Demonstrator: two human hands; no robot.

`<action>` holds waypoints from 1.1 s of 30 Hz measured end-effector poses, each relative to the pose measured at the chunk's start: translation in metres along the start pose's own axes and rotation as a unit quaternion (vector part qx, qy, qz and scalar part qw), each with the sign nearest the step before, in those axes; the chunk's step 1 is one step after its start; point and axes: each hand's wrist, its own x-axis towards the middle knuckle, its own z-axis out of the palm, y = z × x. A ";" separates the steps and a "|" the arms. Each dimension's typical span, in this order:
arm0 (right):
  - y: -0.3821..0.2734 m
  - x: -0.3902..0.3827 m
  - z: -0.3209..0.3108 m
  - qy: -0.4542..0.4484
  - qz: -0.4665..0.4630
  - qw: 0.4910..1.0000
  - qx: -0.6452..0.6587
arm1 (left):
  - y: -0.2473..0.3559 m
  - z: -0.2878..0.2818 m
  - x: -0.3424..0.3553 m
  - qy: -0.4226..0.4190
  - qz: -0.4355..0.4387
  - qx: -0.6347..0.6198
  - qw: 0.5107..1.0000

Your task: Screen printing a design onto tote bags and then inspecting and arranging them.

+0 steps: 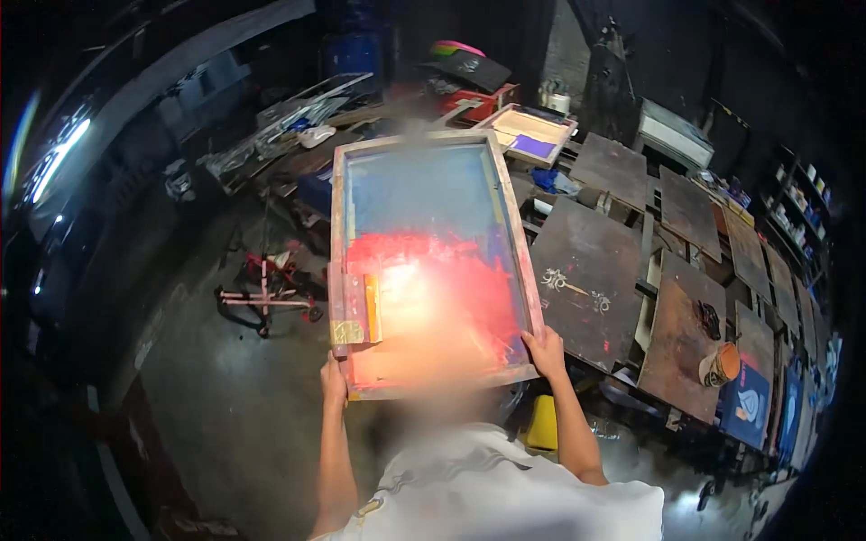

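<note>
A wooden-framed printing screen is held up in front of me, its mesh smeared red over the lower half and bluish grey above. At its lower left edge, my left hand is closed round the frame, just below a squeegee. That squeegee, with a pinkish handle and an orange-yellow blade, rests against the left side of the screen. My right hand grips the lower right corner, thumb toward the mesh. A bright glare washes out the mesh's middle, and its lower edge is blurred.
Rows of dark flat printing boards stretch along the right. A tub stands on one, near a blue printed cloth. Another screen lies behind. A pink-framed stand is on the floor at left; a yellow container sits below my right arm.
</note>
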 end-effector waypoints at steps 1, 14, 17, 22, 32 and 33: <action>-0.010 0.010 -0.002 0.010 0.022 1.000 0.002 | 0.021 0.006 0.024 -0.012 -0.001 0.032 0.999; -0.052 -0.008 -0.057 0.096 0.217 0.971 -0.003 | 0.135 0.112 0.147 -0.233 -0.034 0.149 0.960; -0.046 -0.013 -0.063 0.110 0.237 0.965 -0.019 | 0.141 0.143 0.161 -0.298 -0.087 0.133 0.941; -0.038 -0.011 -0.048 0.145 0.271 0.951 -0.028 | 0.090 0.182 0.216 -0.308 -0.026 0.144 0.940; -0.017 0.036 -0.010 0.145 0.320 0.935 -0.054 | 0.034 0.243 0.263 -0.301 -0.011 0.223 0.927; -0.014 0.039 -0.005 0.142 0.324 0.933 -0.059 | 0.031 0.246 0.266 -0.296 0.001 0.236 0.926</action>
